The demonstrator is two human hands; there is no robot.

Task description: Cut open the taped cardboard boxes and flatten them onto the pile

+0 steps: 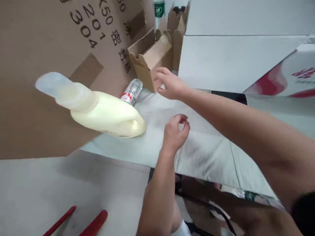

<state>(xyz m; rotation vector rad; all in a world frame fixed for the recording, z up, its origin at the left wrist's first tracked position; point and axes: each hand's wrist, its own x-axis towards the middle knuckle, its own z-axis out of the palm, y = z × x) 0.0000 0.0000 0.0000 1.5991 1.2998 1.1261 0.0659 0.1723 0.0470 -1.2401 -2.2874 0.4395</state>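
Observation:
My left hand (175, 132) is above the pale cloth-covered table (150, 149). Its fingers curve towards the thumb with a gap between them, and nothing shows in it. Farther forward, my right hand (169, 83) reaches in from the right beside an open cardboard box (141, 67). Its thumb and fingers are apart and hold nothing; whether it touches the box I cannot tell. To the left, a cream-yellow plastic bottle (108, 114) with a translucent cap (54, 86) appears tilted, apart from both hands. Behind it lies a clear water bottle (133, 91) with a red-and-white label.
A large printed cardboard carton (49, 42) fills the left side. White boxes (241, 62) stand at the back right, one with red patterns (278, 78). A green-labelled bottle (159, 9) is at the back. Two red handles (94, 224) show at lower left.

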